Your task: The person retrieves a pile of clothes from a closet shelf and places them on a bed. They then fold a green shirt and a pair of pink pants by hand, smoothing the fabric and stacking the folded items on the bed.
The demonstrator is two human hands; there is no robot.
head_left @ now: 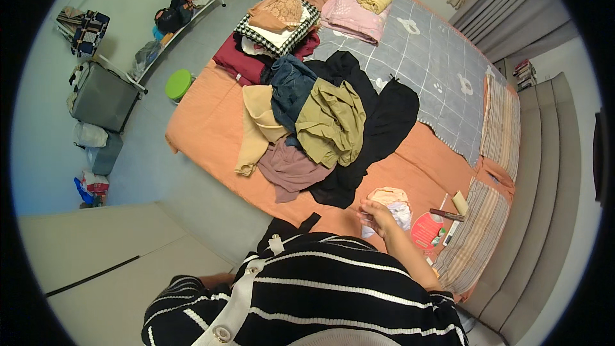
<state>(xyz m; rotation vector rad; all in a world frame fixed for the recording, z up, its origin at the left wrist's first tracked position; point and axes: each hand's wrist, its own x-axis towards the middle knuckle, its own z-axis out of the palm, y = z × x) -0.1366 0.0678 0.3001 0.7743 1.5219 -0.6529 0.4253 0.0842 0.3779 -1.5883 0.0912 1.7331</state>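
Observation:
My right hand (378, 218) is open above the near edge of the bed, its fingers stretched out with nothing visible in them. Just beyond and beside it lie a small peach garment (389, 195) and a white one (401, 213); whether the fingers touch them I cannot tell. My left hand is hidden; only a bit of the left forearm (218, 280) shows beside my striped top. Ahead lies a loose heap: an olive garment (332, 122), blue jeans (291, 86), a cream garment (259, 125), a mauve garment (293, 170) and a large black garment (391, 115).
Folded clothes (275, 19) are stacked at the bed's far left, with a pink folded cloth (355, 14) beside them. A round red-pink fan (426, 230) and a dark stick-like object (446, 214) lie near the striped pillow (471, 237). A green-lidded tub (179, 83) stands on the floor.

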